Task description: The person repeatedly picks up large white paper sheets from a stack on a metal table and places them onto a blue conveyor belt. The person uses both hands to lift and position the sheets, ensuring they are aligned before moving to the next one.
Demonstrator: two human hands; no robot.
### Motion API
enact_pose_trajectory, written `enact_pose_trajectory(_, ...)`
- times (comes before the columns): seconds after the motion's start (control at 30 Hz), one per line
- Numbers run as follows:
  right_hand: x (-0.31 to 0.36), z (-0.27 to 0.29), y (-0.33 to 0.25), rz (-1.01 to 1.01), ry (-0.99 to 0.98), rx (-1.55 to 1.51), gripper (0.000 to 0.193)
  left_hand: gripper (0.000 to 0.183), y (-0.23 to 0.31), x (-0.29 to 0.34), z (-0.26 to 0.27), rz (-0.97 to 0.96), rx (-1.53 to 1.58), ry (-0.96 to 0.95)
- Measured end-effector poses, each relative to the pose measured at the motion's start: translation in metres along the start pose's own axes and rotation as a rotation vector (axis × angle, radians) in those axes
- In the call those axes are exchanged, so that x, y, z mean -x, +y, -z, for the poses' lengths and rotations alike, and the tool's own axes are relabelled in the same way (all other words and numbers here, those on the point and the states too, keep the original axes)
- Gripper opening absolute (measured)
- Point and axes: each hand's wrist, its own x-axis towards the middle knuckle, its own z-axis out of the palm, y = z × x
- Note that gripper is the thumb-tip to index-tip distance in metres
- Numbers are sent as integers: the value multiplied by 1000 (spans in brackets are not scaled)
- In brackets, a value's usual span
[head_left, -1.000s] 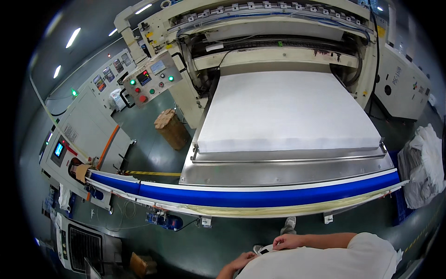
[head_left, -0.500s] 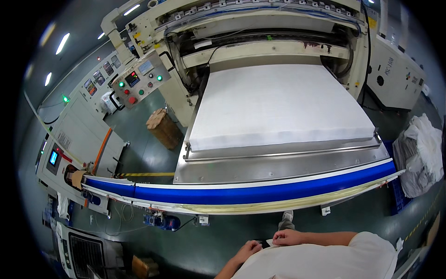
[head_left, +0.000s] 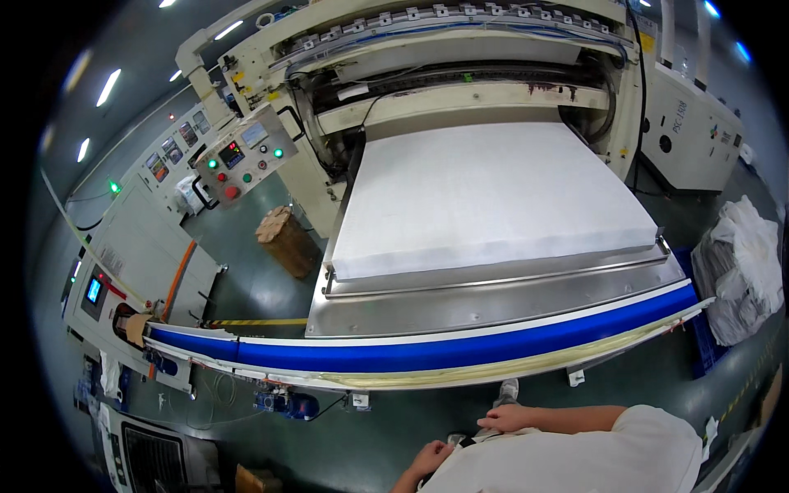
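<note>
Both hands are held low in front of my white shirt [head_left: 567,456], on the near side of a conveyor. My right hand [head_left: 506,419] lies close to the front of the shirt, its fingers curled in. Lower and to the left, my left hand [head_left: 431,457] also has bent fingers. A short gap separates the two. Whatever either one may hold is too small or hidden to make out. Beyond them runs the conveyor's blue belt [head_left: 460,349]. Past it, a wide stack of white sheets [head_left: 493,193] rests on a metal table [head_left: 485,308] at a large machine.
A control panel [head_left: 246,156] with lit buttons hangs left of the stack. Beside the machine stands a brown cylindrical bundle [head_left: 288,242]. White plastic bags [head_left: 740,271] are piled at the right. A blue motor [head_left: 288,404] sits under the conveyor, and a grey-white unit [head_left: 156,452] stands at lower left.
My left hand has moved slightly down and left, away from the right one. The right hand has barely moved. The view has shifted a little, and the machine and stack sit lower in it.
</note>
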Motion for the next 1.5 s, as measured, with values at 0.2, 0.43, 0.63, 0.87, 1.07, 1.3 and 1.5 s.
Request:
enact_pose_trajectory(0.2, -33, -13, 58, -94, -7, -5, 52, 56, -33, -9, -18, -17, 24, 43)
enact_pose_trajectory(0.43, -48, -39, 150, -179, 126, 410, 45, 36, -117, 1, -42, 109, -273, 136)
enact_pose_trajectory(0.63, -60, -26, 231, -203, 145, 544, 46, 45, -232, 12, -62, 430, -55, 141)
enact_pose_trajectory(0.87, -72, -21, 251, -251, 28, 622, 44, 46, -256, 19, -56, 301, -195, -45)
enact_pose_trajectory(1.07, -82, -28, 216, -206, -95, 596, 46, 48, -216, 4, -72, 244, -190, 63)
enact_pose_trajectory(1.3, -84, -29, 190, -184, 0, 539, 45, 47, -193, 11, -64, 168, -152, 141)
enact_pose_trajectory(1.5, -85, -25, 232, -40, 31, 623, 43, 45, -214, 7, -55, 339, -208, 142)
